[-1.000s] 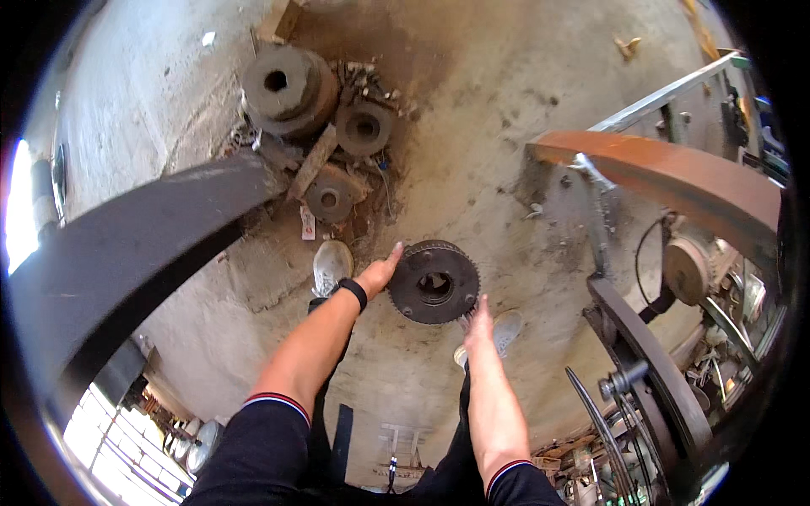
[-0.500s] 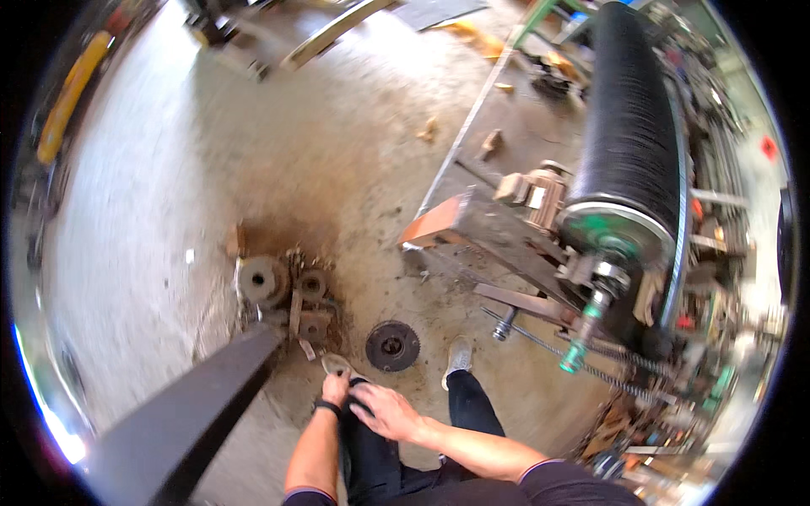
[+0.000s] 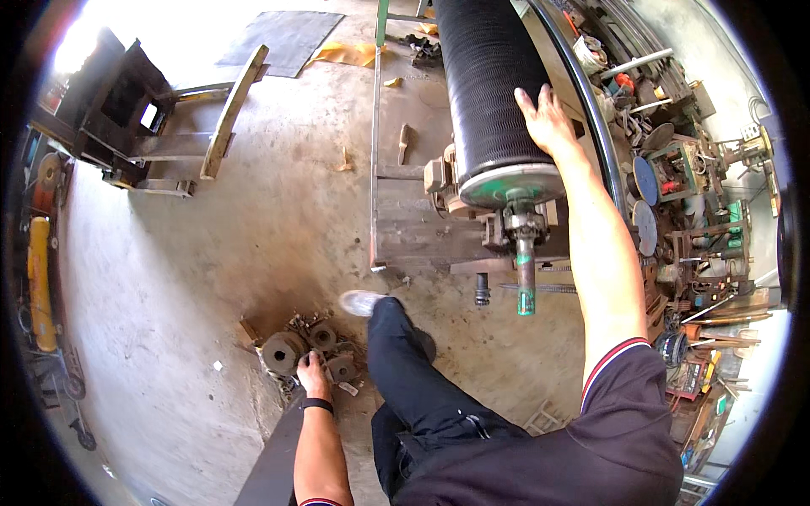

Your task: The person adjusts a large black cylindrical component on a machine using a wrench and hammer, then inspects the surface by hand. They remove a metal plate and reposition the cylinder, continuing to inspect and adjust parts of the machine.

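My right hand is stretched far forward, fingers spread, lying on the near right side of a large black ribbed roller. The roller has a metal end disc and a shaft with green paint on its tip. Down at the left, my left hand is closed at the far end of a dark grey beam, beside round, dirty metal discs with centre holes. What its fingers hold, if anything, is hidden.
A steel frame with a motor carries the roller. Tools and metal parts crowd the right wall. A forked truck stands far left, and a grey sheet lies on the far floor.
My hands have parted from near my knee: the right reached onto the roller, the left moved to the beam's end. My view and body have turned right, and one foot has stepped forward.
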The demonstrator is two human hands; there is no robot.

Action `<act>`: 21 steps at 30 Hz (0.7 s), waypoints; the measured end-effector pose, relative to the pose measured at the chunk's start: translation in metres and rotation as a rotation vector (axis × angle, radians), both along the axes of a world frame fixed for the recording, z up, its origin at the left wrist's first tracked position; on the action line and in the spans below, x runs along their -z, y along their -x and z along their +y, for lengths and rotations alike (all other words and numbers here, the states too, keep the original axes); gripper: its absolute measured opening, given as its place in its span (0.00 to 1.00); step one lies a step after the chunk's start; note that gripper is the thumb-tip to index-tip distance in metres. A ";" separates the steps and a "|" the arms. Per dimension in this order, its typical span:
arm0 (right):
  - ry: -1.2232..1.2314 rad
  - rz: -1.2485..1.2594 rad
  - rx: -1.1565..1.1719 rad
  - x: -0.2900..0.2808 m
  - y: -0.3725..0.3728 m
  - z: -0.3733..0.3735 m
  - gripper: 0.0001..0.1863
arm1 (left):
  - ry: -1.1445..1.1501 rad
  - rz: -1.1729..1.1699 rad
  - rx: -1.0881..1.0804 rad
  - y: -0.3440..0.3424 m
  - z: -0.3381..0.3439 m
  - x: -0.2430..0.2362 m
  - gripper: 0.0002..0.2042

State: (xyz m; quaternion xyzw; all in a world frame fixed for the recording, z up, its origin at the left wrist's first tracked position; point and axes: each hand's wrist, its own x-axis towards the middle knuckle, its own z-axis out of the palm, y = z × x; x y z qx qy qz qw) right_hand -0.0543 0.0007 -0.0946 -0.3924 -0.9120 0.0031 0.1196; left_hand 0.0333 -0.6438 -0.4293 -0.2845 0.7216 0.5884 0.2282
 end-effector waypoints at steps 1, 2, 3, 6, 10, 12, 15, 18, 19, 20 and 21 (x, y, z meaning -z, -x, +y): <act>0.113 -0.032 0.037 0.006 0.003 0.006 0.56 | 0.064 -0.007 0.043 0.024 0.006 -0.031 0.16; 0.094 -0.094 0.042 0.013 0.011 -0.004 0.58 | 0.065 0.006 0.036 0.043 -0.015 -0.023 0.15; 0.097 -0.045 0.022 0.019 0.015 -0.003 0.57 | 0.080 -0.064 0.067 0.052 -0.032 -0.017 0.15; 0.139 -0.055 0.001 0.017 0.004 -0.013 0.54 | 0.088 -0.168 0.201 0.098 -0.050 -0.024 0.15; 0.176 -0.039 0.008 -0.011 -0.004 -0.027 0.52 | 0.109 -0.367 0.472 0.172 -0.017 -0.052 0.20; 0.257 0.003 0.002 -0.020 0.002 -0.029 0.51 | 0.353 -0.339 1.060 0.234 -0.020 -0.036 0.24; 0.293 -0.040 0.037 -0.028 -0.013 -0.029 0.53 | 0.572 -0.093 1.557 0.329 0.061 -0.090 0.26; 0.382 -0.026 0.050 -0.025 -0.010 -0.028 0.55 | 0.379 -0.125 1.153 0.424 0.124 -0.142 0.22; 0.413 -0.032 0.063 -0.027 -0.006 -0.029 0.55 | 0.247 -0.229 0.976 0.458 0.142 -0.150 0.21; 0.428 -0.038 0.078 -0.030 -0.003 -0.028 0.55 | 0.196 -0.233 0.954 0.487 0.161 -0.163 0.20; 0.451 -0.040 0.085 -0.031 0.003 -0.027 0.55 | 0.224 -0.193 0.983 0.519 0.166 -0.162 0.22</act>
